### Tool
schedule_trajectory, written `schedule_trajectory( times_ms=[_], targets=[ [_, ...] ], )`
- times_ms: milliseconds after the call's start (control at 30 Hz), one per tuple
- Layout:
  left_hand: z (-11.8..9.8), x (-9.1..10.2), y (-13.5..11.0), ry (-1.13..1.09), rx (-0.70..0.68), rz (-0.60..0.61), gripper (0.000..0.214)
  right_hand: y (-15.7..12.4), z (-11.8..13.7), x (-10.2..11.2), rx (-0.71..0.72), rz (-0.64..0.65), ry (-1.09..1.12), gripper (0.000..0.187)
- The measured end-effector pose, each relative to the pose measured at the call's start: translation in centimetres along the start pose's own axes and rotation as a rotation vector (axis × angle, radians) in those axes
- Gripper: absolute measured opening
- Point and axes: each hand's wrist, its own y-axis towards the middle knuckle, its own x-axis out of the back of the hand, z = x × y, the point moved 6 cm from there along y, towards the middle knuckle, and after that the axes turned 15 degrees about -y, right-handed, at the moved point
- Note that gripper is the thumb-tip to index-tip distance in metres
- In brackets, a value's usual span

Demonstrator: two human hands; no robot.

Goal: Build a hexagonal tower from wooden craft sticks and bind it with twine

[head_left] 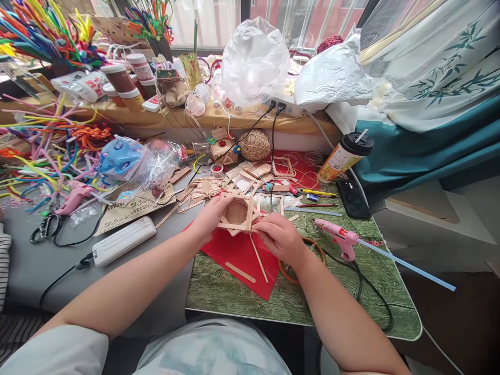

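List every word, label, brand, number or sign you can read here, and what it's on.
"COATED ABRASI…" – brown paper; blurred, so a tentative reading, with its end not legible.
Blue packet: pale lettering, too blurred to read.
Drink cup: label print too small to read.
White container on the ledge: red lettering, unreadable.
Pink-labelled jar: print too small to read.
No number can be read.

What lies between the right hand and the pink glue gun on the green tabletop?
The head view shows part of a brown ring and green tabletop between the right hand and the pink glue gun.
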Motion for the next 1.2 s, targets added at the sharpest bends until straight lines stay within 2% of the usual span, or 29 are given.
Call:
schedule_trajectory(
  times_ms=[167, 400, 633, 800, 967, 1200],
  targets=[
    [0.3, 0.3, 0.0, 0.032, -0.007, -0.052, 0.051, 0.1, 0.4, -0.3, 0.035, 0.008, -0.042, 0.022],
    [0.2, -0.3, -0.6, 0.083, -0.004, -0.036, 0.053, -0.2, -0.1, -0.7, -0.004, -0.005, -0.036, 0.022],
    [-0.2, -1.0, -1.3, 0.147, 0.054, 0.059, 0.052, -0.2, -0.2, -0.6, -0.039, 0.038, -0.025, 0.012],
    [-0.7, -0.6, -1.5, 0.263, 0.123, 0.129, 0.05, 0.2, 0.5, -0.4, 0.014, 0.044, 0.005, 0.006],
    [-1.3, 0.4, -1.6, 0.443, 0.183, 0.105, 0.056, 0.4, 0.6, -0.7, 0.043, 0.074, 0.091, 0.005],
    [-2.9, -0.1, -2.0, 0.624, 0.256, 0.184, 0.055, 0.5, 1.1, -0.9, 0.044, 0.126, 0.122, 0.005]
  ],
)
